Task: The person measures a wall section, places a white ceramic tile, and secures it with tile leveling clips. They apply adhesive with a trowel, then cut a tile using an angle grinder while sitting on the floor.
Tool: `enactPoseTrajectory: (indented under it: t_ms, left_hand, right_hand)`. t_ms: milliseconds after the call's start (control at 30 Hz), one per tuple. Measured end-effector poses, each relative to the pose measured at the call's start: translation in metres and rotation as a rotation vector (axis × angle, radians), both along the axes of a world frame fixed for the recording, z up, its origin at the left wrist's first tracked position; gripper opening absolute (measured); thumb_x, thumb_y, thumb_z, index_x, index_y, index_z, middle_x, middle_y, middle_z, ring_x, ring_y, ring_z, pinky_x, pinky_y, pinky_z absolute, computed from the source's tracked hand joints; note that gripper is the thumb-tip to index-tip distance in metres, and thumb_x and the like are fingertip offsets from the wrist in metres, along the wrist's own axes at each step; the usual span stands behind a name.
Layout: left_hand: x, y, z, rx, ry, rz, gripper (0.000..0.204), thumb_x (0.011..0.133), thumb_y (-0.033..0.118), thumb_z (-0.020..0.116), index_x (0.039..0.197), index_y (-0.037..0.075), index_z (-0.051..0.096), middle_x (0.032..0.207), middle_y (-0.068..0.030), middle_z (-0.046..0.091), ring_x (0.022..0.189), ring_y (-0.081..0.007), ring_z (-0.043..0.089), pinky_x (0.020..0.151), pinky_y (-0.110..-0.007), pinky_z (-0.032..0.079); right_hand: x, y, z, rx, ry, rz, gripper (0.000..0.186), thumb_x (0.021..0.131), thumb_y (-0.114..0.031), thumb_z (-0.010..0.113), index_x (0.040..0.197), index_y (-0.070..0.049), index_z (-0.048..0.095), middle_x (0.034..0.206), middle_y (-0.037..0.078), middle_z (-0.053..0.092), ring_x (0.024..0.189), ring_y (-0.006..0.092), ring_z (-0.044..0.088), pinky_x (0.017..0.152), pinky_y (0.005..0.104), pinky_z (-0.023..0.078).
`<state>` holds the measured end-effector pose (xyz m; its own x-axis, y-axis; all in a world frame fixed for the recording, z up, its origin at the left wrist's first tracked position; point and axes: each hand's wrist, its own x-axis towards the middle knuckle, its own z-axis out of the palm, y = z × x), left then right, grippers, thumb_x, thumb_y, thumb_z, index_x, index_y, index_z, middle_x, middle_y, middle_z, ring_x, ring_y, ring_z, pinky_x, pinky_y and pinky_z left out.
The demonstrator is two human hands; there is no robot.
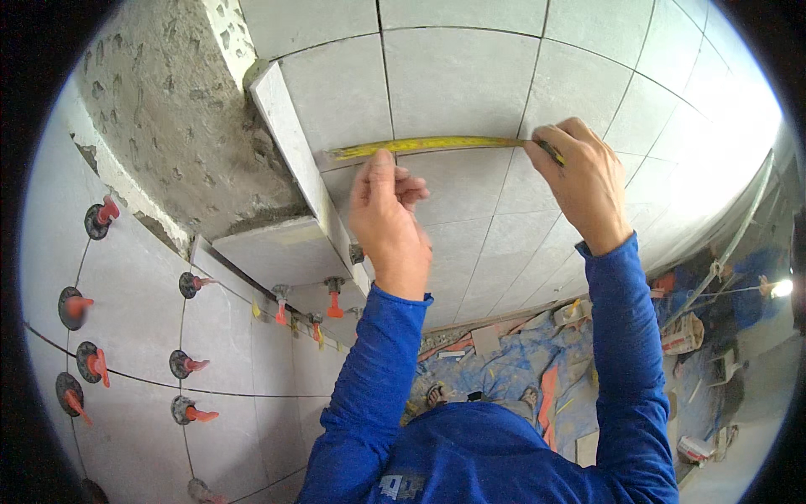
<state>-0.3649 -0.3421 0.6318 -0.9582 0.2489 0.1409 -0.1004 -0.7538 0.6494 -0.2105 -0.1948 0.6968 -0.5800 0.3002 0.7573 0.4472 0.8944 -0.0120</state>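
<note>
My right hand (579,176) grips a tape measure (552,151), its case largely hidden by the fingers. The yellow blade (453,142) stretches leftward across pale square wall tiles (457,76), with its blurred end near a narrow white tile strip (281,113) edging a recess. My left hand (388,214) is just beneath the blade near that end, fingers loosely curled and apart, one fingertip at the blade's lower edge.
Rough grey render (168,109) fills the recess. Red tile levelling clips (101,365) stud the tiled wall at left. Far below are my sandalled feet (435,395) on blue sheeting (495,382) with debris, buckets (680,336) and a bright lamp (779,288) at right.
</note>
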Motion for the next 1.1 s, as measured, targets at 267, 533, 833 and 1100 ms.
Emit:
enactPoseTrajectory:
  t_ms: [267,533,833,1100]
  left_hand:
    - [-0.012,-0.006,0.000,-0.019,-0.032,0.042,0.019,0.100,0.025,0.071,0.102,0.006,0.068,0.082,-0.0001,0.062,0.068,-0.0108,0.063,0.061,-0.026,0.052]
    - [-0.012,-0.005,0.000,-0.005,-0.016,0.039,0.019,0.100,0.024,0.072,0.104,0.006,0.070,0.081,-0.0002,0.063,0.068,-0.0101,0.064,0.061,-0.026,0.053]
    - [-0.011,-0.004,0.002,-0.016,-0.009,0.048,0.016,0.100,0.021,0.070,0.096,0.006,0.068,0.079,-0.0007,0.063,0.067,-0.0114,0.060,0.063,-0.027,0.050]
    - [0.066,-0.021,-0.117,-0.574,0.416,-0.279,0.018,0.096,0.016,0.066,0.087,0.001,0.067,0.083,-0.0042,0.070,0.073,-0.0128,0.063,0.068,-0.030,0.053]
  right_hand:
    - [-0.018,-0.002,-0.004,0.002,-0.062,-0.034,0.023,0.099,-0.036,0.065,0.103,-0.016,0.076,0.094,0.008,0.068,0.093,0.0257,0.068,0.086,0.0423,0.054]
    - [-0.022,0.001,-0.007,0.075,0.015,-0.015,0.023,0.095,-0.032,0.072,0.102,-0.011,0.079,0.093,0.008,0.070,0.083,0.0265,0.069,0.077,0.0393,0.056]
    - [-0.018,0.005,-0.008,0.035,-0.018,0.039,0.024,0.095,-0.031,0.071,0.104,-0.010,0.077,0.094,0.010,0.068,0.084,0.0277,0.068,0.077,0.0399,0.055]
    - [0.109,-0.001,-0.118,-0.892,-0.236,0.105,0.050,0.089,-0.024,0.079,0.135,-0.011,0.065,0.093,0.013,0.071,0.085,0.0253,0.072,0.077,0.0384,0.056]
